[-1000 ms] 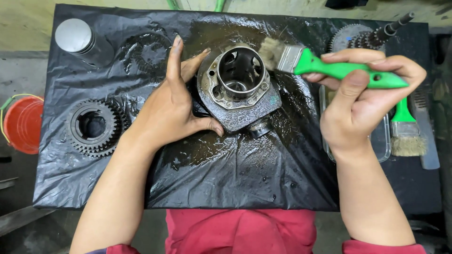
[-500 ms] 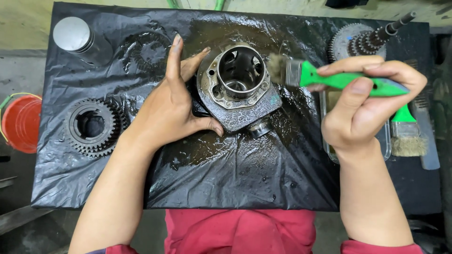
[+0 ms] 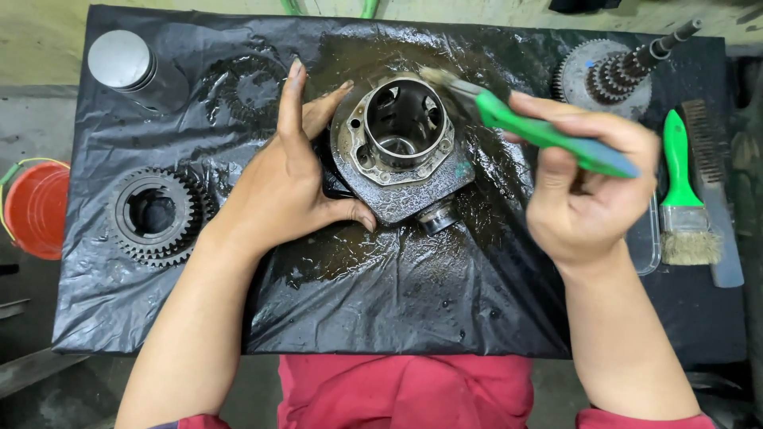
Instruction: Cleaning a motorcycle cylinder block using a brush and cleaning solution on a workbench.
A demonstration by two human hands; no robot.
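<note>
A greasy metal engine cylinder (image 3: 401,151) with a round bore stands on a wet black plastic sheet (image 3: 381,302). My left hand (image 3: 286,179) lies against the cylinder's left side, thumb hooked under its base, fingers spread. My right hand (image 3: 584,187) grips a green-handled paintbrush (image 3: 540,131); its bristles touch the cylinder's upper right rim.
A toothed gear (image 3: 155,214) lies at the left, a metal piston (image 3: 123,63) at the far left corner. A gear shaft (image 3: 616,71) stands far right. A second green brush (image 3: 682,199) and a wire brush (image 3: 711,183) lie at the right edge. A red bucket (image 3: 36,206) sits beside the sheet.
My right hand swung the brush from beside the cylinder leftward, so its bristles now meet the cylinder's rim. My left hand and the cylinder stayed put.
</note>
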